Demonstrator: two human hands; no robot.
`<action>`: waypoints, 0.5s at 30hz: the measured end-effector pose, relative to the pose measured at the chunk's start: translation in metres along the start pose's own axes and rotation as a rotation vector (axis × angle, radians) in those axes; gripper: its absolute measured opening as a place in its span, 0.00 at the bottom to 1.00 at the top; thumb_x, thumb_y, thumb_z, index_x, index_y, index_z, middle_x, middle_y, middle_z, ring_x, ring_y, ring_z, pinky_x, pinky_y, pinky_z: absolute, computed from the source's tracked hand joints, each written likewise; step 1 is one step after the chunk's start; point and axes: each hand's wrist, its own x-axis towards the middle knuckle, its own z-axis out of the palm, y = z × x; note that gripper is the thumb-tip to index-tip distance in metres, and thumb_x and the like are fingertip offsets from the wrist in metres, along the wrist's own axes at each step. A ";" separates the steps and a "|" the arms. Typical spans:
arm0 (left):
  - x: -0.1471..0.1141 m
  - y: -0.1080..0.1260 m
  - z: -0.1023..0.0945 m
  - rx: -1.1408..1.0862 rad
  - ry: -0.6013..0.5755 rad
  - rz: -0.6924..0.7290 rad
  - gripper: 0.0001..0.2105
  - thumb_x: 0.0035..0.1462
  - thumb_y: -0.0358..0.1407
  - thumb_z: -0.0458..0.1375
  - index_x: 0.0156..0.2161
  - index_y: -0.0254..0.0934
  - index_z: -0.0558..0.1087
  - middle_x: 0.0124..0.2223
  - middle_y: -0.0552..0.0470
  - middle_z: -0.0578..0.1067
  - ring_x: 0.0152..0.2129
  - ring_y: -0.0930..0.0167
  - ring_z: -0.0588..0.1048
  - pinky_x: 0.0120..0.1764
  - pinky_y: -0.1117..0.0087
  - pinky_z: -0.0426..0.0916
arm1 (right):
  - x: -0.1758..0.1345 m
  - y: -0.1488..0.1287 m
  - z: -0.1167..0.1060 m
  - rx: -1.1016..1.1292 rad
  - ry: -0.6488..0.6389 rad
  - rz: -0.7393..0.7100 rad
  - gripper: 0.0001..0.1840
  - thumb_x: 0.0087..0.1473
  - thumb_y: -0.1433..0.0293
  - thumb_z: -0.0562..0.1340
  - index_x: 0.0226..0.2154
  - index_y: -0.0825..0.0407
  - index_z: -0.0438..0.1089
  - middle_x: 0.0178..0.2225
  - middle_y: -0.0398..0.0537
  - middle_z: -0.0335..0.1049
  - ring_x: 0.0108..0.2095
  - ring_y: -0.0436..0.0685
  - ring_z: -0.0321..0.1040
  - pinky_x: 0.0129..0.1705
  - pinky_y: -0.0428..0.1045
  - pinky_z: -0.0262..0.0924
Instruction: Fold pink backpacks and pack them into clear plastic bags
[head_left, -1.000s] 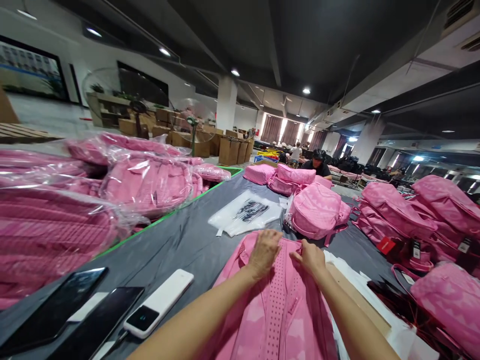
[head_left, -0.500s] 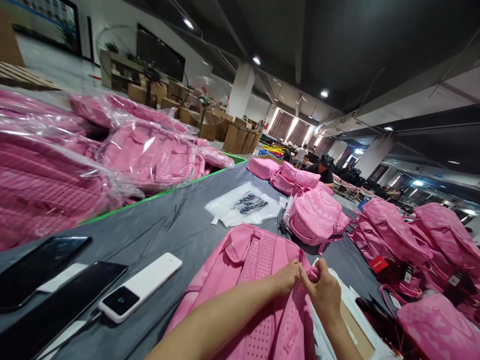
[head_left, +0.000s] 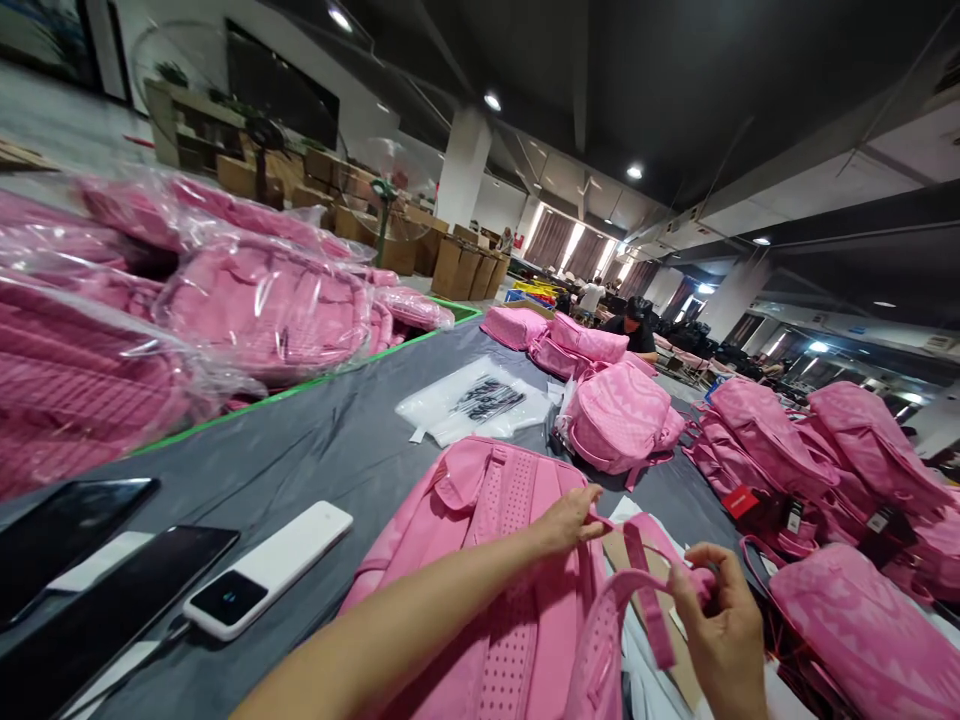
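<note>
At the bottom centre of the frame, a pink backpack (head_left: 517, 650) is lying on the grey tabletop (head_left: 315, 430), strap side up. At lower right, the right hand (head_left: 720, 610) is gripping a bunched pink strap (head_left: 600, 650), fingers curled closely around it. Nearer the centre, the left hand (head_left: 566, 522) is pinching a narrow strand at the backpack's right edge, fingertips close together.

Because the strap is looping and crossing between the hands, a hard pull could be setting a twist or knot; a weak pinch could be letting the strand slip. White sheets (head_left: 639, 690) are lying beside that edge, so a sideways tug could be dragging or creasing them. Farther up, the backpack's top is pointing towards a clear plastic packet (head_left: 472, 400), which a shove could be pushing away.

The backpack is looking soft and padded, its lower middle showing rows of small dark dots, its upper end rounding off beside a smooth, puckered flap.
</note>
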 end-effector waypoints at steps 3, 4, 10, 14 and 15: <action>-0.015 0.038 -0.007 0.125 -0.050 0.277 0.26 0.61 0.44 0.63 0.63 0.42 0.66 0.63 0.43 0.70 0.61 0.59 0.65 0.64 0.57 0.55 | 0.013 -0.006 -0.008 -0.008 -0.043 0.012 0.27 0.52 0.43 0.63 0.24 0.49 0.65 0.17 0.34 0.53 0.17 0.47 0.50 0.18 0.43 0.52; -0.015 0.050 -0.007 0.164 -0.108 0.388 0.21 0.65 0.43 0.59 0.61 0.42 0.68 0.60 0.44 0.73 0.59 0.62 0.67 0.64 0.59 0.55 | 0.015 -0.010 -0.008 -0.001 -0.060 -0.008 0.29 0.51 0.42 0.63 0.22 0.49 0.63 0.17 0.35 0.52 0.17 0.47 0.50 0.19 0.43 0.53; 0.009 0.074 -0.023 0.371 -0.205 0.451 0.11 0.69 0.35 0.52 0.46 0.37 0.77 0.43 0.43 0.80 0.43 0.64 0.74 0.54 0.65 0.62 | 0.027 -0.031 -0.018 0.124 -0.140 -0.014 0.29 0.47 0.44 0.69 0.22 0.49 0.61 0.20 0.36 0.54 0.21 0.47 0.52 0.20 0.43 0.53; -0.013 0.062 -0.050 0.439 -0.108 0.263 0.10 0.64 0.26 0.52 0.36 0.37 0.75 0.33 0.48 0.77 0.35 0.65 0.73 0.52 0.62 0.62 | 0.044 -0.030 -0.026 0.183 -0.285 -0.071 0.25 0.48 0.46 0.69 0.29 0.50 0.66 0.23 0.38 0.60 0.23 0.49 0.57 0.23 0.43 0.55; -0.028 0.061 -0.054 0.448 -0.078 0.228 0.10 0.64 0.26 0.51 0.35 0.36 0.75 0.31 0.49 0.75 0.33 0.66 0.72 0.49 0.62 0.63 | 0.051 -0.029 -0.023 0.171 -0.321 -0.105 0.25 0.49 0.47 0.69 0.31 0.51 0.67 0.24 0.39 0.61 0.24 0.49 0.58 0.24 0.44 0.56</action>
